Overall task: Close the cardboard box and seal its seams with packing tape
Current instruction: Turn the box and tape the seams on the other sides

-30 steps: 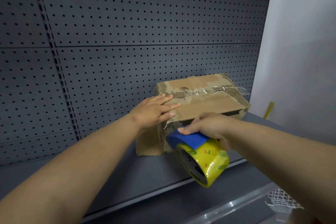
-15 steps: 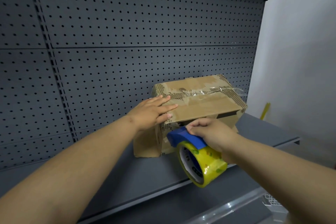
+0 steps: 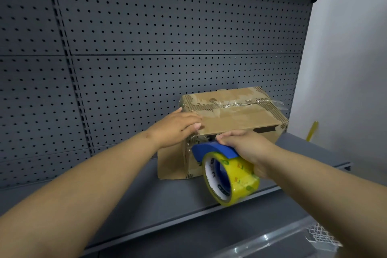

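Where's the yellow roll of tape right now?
In the head view, the yellow tape roll hangs right of centre in a blue dispenser gripped by the right hand, just in front of the cardboard box.

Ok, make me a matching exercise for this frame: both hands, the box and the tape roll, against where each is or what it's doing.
Things:
1. left hand
2. right hand
3. cardboard box
4. tape roll

States:
A. grips the blue tape dispenser
B. sits on the grey shelf
C. yellow, mounted in that dispenser
D. rests flat on the box's top left corner

Pairs: 1-D, 2-A, 3-B, 4-C
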Available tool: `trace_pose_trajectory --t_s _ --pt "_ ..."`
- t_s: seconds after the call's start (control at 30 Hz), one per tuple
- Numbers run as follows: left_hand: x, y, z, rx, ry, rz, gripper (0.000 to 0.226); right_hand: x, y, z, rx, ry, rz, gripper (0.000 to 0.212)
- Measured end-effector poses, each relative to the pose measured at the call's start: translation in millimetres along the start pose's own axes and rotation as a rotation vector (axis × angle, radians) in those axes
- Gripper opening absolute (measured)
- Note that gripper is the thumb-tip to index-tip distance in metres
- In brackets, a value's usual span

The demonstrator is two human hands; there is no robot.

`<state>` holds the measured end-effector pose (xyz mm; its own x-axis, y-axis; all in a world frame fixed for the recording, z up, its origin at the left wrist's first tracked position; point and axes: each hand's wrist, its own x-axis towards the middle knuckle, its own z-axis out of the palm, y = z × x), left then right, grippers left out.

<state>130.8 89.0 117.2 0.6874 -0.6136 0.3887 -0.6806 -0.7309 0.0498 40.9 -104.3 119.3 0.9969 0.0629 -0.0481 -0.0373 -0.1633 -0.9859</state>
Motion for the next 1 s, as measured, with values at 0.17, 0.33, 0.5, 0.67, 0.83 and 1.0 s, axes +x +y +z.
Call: trace_pose_trajectory --t_s 0.17,0.33,0.5,0.67,0.83,1.0 --pt "-20 24 -2 0.189 0.001 0.255 0.088 1 -2 -4 0.063 -0.013 0.013 0.007" --pt "-25 41 14 0.327 0.296 0.311 0.059 3 -1 -8 0.053 -0.005 0.011 0.025" --pt "-26 45 23 0.312 0.390 0.258 0.045 -8 -14 -13 -0.046 -0.156 -0.006 0.040" --pt "-26 41 20 0.272 0.415 0.216 0.045 -9 -29 -16 -0.543 -0.179 0.006 0.107" --pt "-23 37 19 0.292 0.434 0.222 0.047 -16 -46 -13 -0.812 -0.257 0.056 0.068" --pt "-21 36 23 0.258 0.402 0.249 0.045 -16 -43 -3 -0.954 -0.168 0.008 0.061"
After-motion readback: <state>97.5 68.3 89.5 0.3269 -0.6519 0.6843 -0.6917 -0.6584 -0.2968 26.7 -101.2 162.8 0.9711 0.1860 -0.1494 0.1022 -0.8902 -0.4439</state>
